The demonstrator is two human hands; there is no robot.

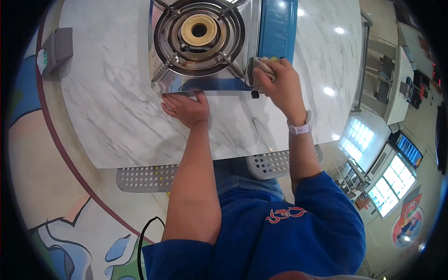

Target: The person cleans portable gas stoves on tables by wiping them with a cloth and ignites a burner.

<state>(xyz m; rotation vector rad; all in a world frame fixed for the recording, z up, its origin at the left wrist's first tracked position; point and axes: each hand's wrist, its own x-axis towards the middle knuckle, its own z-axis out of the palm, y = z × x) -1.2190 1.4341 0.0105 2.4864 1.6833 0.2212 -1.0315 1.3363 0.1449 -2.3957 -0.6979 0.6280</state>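
A portable gas stove (pixel 186 85) with a round burner (pixel 199 31) and a blue side panel (pixel 277 30) stands on the marble-patterned table. My right hand (pixel 282 87) grips a light grey cloth (pixel 262 69) and presses it on the stove's near right corner, by the blue panel. Fingers of my left hand (pixel 189 109) are spread at the stove's near edge, left of centre, with the palm on the tabletop; the fingertips touch the stove's side. Brownish stains mark the metal around the burner.
The marble-patterned table (pixel 107 107) extends on both sides of the stove. A grey box-like device (pixel 59 49) stands at its left edge. Perforated grey seats (pixel 145 179) lie under the near edge. A metal rail (pixel 363 65) runs along the right side.
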